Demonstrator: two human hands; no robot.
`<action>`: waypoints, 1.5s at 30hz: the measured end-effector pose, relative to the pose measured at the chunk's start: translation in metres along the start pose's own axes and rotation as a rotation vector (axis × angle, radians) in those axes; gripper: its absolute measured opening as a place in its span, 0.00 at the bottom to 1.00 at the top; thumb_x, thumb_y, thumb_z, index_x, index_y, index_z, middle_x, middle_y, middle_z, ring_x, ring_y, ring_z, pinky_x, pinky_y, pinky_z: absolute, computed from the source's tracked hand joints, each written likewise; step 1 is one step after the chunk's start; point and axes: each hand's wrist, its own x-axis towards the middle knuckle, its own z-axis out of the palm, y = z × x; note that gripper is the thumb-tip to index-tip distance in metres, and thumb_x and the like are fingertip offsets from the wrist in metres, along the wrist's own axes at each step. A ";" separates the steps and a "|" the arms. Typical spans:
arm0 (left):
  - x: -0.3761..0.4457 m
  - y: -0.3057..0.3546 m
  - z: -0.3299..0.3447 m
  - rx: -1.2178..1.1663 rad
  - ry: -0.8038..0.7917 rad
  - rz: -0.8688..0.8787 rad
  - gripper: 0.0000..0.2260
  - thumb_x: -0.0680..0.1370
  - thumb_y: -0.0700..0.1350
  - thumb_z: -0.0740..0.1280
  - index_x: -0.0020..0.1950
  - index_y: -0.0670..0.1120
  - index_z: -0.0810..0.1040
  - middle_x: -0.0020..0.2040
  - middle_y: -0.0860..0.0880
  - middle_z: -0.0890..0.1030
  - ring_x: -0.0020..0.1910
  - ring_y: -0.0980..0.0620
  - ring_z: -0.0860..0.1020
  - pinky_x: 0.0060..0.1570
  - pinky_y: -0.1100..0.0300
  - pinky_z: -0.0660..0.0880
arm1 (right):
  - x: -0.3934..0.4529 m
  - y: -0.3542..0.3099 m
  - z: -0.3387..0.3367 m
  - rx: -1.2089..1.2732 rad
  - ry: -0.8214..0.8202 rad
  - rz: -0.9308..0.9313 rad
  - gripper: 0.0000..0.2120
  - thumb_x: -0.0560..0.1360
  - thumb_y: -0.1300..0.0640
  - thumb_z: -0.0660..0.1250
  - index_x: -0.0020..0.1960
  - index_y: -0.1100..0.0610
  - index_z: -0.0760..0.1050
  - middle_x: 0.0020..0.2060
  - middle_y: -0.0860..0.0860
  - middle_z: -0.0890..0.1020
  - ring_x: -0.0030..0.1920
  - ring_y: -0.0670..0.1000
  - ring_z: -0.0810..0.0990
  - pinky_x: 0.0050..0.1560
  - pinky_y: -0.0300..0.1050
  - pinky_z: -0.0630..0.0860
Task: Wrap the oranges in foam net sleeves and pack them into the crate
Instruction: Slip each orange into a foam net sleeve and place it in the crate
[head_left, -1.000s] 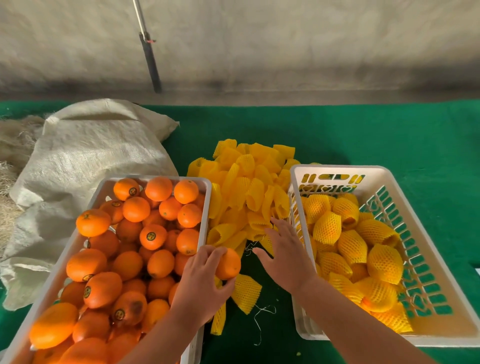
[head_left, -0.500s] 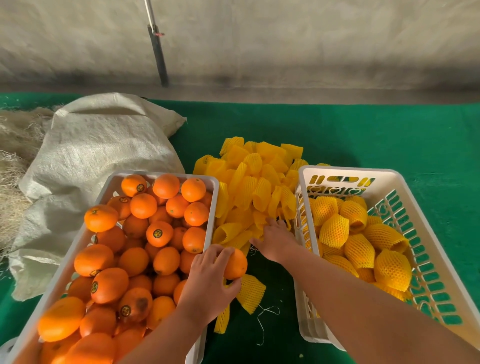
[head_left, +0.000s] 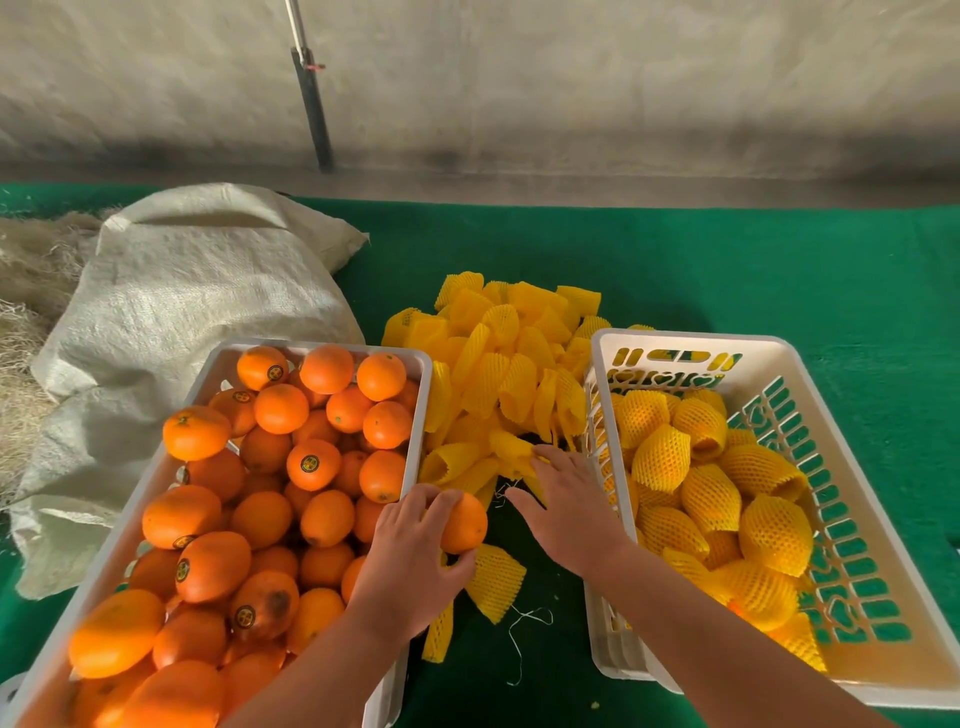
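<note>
With my left hand grasping 1 orange and my right hand released on the foam net sleeves, sleeve pickup is in hand; next I pinch 1 sleeve.

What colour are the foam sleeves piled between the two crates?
Yellow, with an open mesh pattern. The head view shows the sleeves clearly.

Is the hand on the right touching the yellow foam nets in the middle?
Touching. In the head view, the right hand reaches into the pile of foam nets, and its fingertips press on a net at the pile's near edge, with no gap showing.
</note>
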 end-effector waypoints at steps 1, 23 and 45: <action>0.000 0.000 0.000 0.001 0.001 0.004 0.29 0.75 0.69 0.64 0.74 0.64 0.62 0.68 0.61 0.64 0.66 0.53 0.69 0.66 0.53 0.69 | -0.010 0.000 -0.002 0.053 0.020 0.010 0.29 0.84 0.36 0.57 0.78 0.52 0.68 0.77 0.45 0.65 0.77 0.49 0.59 0.75 0.45 0.60; -0.003 0.042 -0.065 -0.832 -0.415 -0.236 0.32 0.66 0.65 0.80 0.68 0.69 0.75 0.65 0.60 0.80 0.65 0.56 0.79 0.67 0.51 0.74 | -0.088 0.007 -0.053 1.154 0.160 0.302 0.22 0.69 0.32 0.72 0.58 0.41 0.83 0.55 0.35 0.85 0.57 0.38 0.83 0.52 0.38 0.79; -0.028 0.077 -0.070 -0.345 -0.475 -0.030 0.44 0.67 0.68 0.72 0.81 0.63 0.61 0.67 0.84 0.49 0.69 0.59 0.67 0.67 0.56 0.74 | -0.087 -0.016 -0.030 0.697 0.217 0.198 0.32 0.74 0.33 0.70 0.73 0.40 0.66 0.63 0.35 0.74 0.60 0.38 0.77 0.52 0.35 0.78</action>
